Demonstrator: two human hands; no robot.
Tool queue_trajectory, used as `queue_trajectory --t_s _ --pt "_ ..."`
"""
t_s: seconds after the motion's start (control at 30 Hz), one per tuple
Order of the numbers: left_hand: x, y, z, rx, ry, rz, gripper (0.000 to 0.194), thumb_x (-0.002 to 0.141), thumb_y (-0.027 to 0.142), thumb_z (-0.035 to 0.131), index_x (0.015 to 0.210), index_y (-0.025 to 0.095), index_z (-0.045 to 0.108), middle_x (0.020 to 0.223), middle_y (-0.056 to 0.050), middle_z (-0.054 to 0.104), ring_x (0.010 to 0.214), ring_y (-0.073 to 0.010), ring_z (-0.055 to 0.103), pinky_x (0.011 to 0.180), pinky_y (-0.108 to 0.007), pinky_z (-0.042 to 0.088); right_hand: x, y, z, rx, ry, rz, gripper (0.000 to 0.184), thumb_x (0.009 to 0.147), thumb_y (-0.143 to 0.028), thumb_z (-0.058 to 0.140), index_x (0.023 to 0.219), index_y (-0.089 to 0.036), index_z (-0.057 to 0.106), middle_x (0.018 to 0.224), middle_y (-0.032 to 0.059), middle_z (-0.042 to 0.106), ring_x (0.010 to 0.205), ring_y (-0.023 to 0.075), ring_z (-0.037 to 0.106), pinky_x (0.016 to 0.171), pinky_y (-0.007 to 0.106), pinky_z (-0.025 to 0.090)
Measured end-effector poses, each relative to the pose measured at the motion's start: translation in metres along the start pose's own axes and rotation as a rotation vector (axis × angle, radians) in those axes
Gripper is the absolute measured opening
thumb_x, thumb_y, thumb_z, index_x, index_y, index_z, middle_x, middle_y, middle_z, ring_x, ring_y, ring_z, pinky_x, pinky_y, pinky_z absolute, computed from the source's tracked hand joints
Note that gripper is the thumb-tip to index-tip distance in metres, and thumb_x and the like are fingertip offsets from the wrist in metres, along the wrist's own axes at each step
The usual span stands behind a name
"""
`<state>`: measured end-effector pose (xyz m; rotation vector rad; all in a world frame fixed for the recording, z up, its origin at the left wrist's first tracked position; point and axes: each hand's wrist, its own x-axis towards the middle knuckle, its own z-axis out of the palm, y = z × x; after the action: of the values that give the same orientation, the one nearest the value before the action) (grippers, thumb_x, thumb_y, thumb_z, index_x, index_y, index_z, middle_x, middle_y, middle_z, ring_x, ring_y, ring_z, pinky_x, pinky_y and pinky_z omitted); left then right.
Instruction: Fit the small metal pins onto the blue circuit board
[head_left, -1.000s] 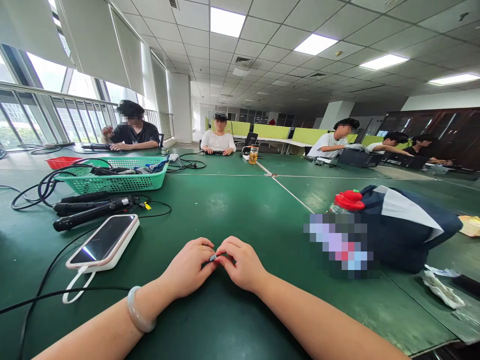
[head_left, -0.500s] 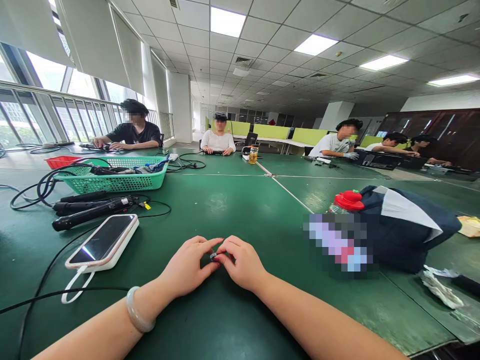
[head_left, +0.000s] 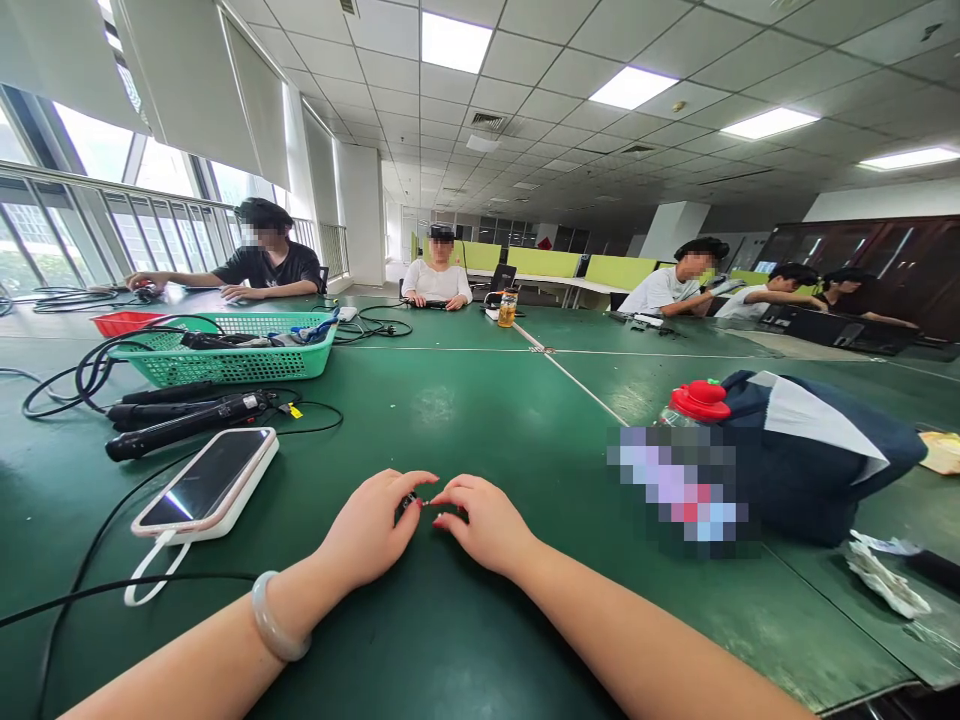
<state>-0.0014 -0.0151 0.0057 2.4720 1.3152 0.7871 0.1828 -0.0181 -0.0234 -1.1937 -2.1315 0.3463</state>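
My left hand [head_left: 375,528] is closed on a small dark object with a shiny, light-coloured end [head_left: 409,501], held between thumb and fingers. Its kind is too small to make out, and the fingers cover part of it. Close by on the right, my right hand [head_left: 486,525] has its thumb and forefinger apart with a gap between them. The forefinger's tip comes near a thin bit [head_left: 427,503] sticking out from the object; whether they touch I cannot tell. Both hands are low over the green table [head_left: 465,420].
A phone [head_left: 210,480] on a white cable lies left, near black rod-shaped devices [head_left: 187,425] and a green basket [head_left: 232,365] of cables. At right are a dark blue bag [head_left: 810,470], a red-lidded bottle [head_left: 697,400] and crumpled wrapping [head_left: 885,575]. Several people sit around the table.
My right hand's fingers have parted from the small object, and it now sits in my left hand, slightly further left. Across the table, the person in black has stretched an arm out sideways.
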Motion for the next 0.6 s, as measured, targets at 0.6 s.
queue_trajectory --t_s 0.6 --pt "0.006 -0.016 0.007 0.033 -0.115 -0.221 0.033 0.076 0.041 0.055 0.106 0.030 0.064 0.089 -0.004 0.064 0.093 -0.0226 0.056 0.082 -0.032 0.043 0.005 0.000 0.000 -0.065 -0.144 0.106 0.006 0.076 -0.022 0.066 0.070 -0.020 0.065 0.076 0.0003 0.060 0.081 0.0143 0.051 0.074 0.025 0.040"
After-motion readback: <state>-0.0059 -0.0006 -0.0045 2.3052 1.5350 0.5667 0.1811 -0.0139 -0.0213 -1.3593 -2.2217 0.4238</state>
